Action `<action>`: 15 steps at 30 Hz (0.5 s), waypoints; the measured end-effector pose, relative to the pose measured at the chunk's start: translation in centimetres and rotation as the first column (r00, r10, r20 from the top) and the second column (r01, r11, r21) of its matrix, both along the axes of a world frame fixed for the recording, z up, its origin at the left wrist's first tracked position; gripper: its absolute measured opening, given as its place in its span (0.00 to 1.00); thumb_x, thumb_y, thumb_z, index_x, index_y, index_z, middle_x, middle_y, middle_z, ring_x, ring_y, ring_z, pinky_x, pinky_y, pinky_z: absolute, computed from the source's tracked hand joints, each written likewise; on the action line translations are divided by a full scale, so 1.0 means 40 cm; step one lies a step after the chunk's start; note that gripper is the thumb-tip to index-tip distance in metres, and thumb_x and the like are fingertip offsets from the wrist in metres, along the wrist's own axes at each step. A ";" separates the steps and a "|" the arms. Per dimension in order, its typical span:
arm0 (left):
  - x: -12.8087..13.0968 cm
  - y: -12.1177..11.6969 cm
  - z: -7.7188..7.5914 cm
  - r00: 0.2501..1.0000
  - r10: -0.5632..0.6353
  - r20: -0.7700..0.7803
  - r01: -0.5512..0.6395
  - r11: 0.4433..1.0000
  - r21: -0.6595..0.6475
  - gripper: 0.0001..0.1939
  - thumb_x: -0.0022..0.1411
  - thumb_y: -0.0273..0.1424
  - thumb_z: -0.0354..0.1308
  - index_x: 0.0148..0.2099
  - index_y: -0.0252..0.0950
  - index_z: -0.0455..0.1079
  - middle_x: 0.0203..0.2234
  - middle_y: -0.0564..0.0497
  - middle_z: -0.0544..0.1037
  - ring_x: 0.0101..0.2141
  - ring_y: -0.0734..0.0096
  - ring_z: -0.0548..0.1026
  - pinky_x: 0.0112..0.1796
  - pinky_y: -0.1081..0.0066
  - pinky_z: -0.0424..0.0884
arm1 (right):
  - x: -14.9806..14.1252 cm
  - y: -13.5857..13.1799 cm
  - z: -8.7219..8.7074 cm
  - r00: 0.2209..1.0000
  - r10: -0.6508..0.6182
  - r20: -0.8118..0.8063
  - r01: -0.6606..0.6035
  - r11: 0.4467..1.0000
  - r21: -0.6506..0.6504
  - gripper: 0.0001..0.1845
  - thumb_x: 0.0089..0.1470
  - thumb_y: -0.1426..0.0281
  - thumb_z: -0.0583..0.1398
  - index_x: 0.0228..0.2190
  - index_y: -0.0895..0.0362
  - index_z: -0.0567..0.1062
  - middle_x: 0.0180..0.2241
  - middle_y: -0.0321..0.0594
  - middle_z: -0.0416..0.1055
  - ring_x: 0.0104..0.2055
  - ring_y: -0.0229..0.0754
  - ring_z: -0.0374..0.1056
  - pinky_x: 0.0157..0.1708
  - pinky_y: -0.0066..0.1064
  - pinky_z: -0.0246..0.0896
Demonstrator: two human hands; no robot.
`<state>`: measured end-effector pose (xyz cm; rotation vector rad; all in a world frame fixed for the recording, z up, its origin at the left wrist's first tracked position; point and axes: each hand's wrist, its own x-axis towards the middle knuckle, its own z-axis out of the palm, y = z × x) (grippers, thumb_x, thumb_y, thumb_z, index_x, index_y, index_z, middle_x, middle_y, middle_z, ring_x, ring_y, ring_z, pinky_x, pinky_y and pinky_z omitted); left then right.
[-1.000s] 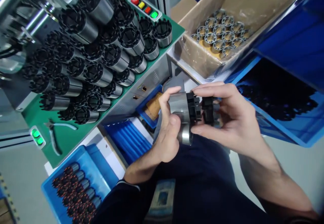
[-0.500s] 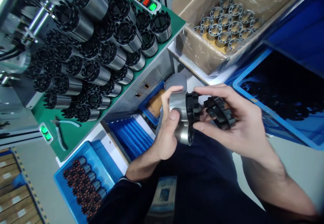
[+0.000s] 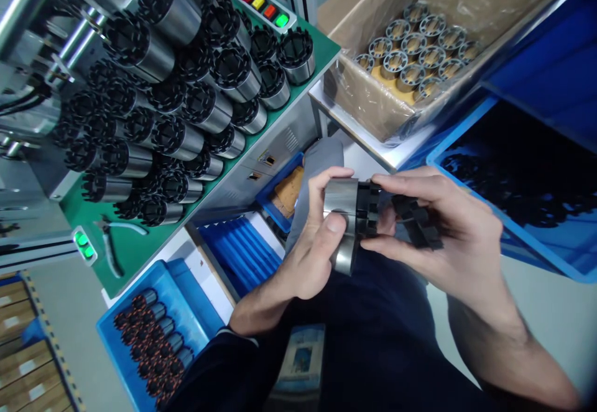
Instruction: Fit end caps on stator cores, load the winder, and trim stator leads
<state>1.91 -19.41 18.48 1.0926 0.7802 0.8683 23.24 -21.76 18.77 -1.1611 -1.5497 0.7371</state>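
Note:
My left hand [image 3: 314, 247] is closed round a silver metal cylinder [image 3: 341, 199], with a second silver cylinder [image 3: 345, 255] tucked under it in the same hand. A black toothed plastic cap [image 3: 367, 208] sits on the upper cylinder's right end. My right hand [image 3: 443, 238] pinches that cap between thumb and forefinger and keeps another black plastic cap [image 3: 417, 225] loose against its palm. Both hands meet above my dark-clothed lap.
Many capped cylinders [image 3: 186, 101] lie on the green machine bench [image 3: 135, 250], with pliers [image 3: 112, 244] and a button panel [image 3: 263, 3]. A cardboard box [image 3: 364, 98] holds bare metal cores. Blue bins hold black caps [image 3: 513, 182] and copper-wound parts [image 3: 153, 343].
Both hands have sunk a little with the cylinder. My right hand has closed in from the right, and its fingers now press on the cap on the cylinder's end.

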 end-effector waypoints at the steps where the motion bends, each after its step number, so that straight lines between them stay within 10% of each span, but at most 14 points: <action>1: -0.004 0.000 0.003 0.999 -0.035 -0.021 0.035 0.999 -0.003 0.32 0.87 0.57 0.52 0.81 0.50 0.61 0.59 0.44 0.82 0.54 0.49 0.84 0.64 0.47 0.79 | -0.002 -0.001 0.000 1.000 0.002 0.001 -0.002 1.000 -0.021 0.41 0.60 0.61 0.84 0.70 0.39 0.83 0.56 0.39 0.87 0.50 0.52 0.85 0.54 0.48 0.84; 6: -0.009 0.001 -0.003 0.998 -0.048 -0.052 0.048 0.999 0.002 0.31 0.87 0.58 0.54 0.80 0.49 0.62 0.60 0.44 0.82 0.55 0.51 0.85 0.64 0.49 0.79 | -0.007 -0.004 -0.009 1.000 -0.006 0.024 0.007 0.999 -0.037 0.38 0.61 0.58 0.83 0.69 0.41 0.83 0.55 0.40 0.87 0.51 0.52 0.85 0.54 0.46 0.81; 12: 0.040 0.020 -0.023 0.970 0.178 0.162 -0.134 0.958 -0.253 0.27 0.84 0.61 0.56 0.70 0.51 0.71 0.41 0.50 0.86 0.46 0.53 0.89 0.51 0.53 0.86 | -0.003 -0.032 -0.020 0.982 -0.178 -0.063 0.168 0.975 -0.146 0.43 0.68 0.25 0.62 0.55 0.48 0.88 0.39 0.42 0.81 0.34 0.48 0.75 0.34 0.43 0.68; 15: 0.059 0.036 -0.016 0.942 0.318 0.109 -0.271 0.910 -0.313 0.28 0.81 0.61 0.61 0.69 0.52 0.74 0.46 0.49 0.89 0.53 0.50 0.90 0.54 0.51 0.88 | -0.020 -0.044 -0.016 0.987 -0.122 -0.103 0.104 0.981 -0.166 0.37 0.76 0.33 0.58 0.57 0.48 0.88 0.41 0.43 0.79 0.40 0.50 0.76 0.42 0.45 0.74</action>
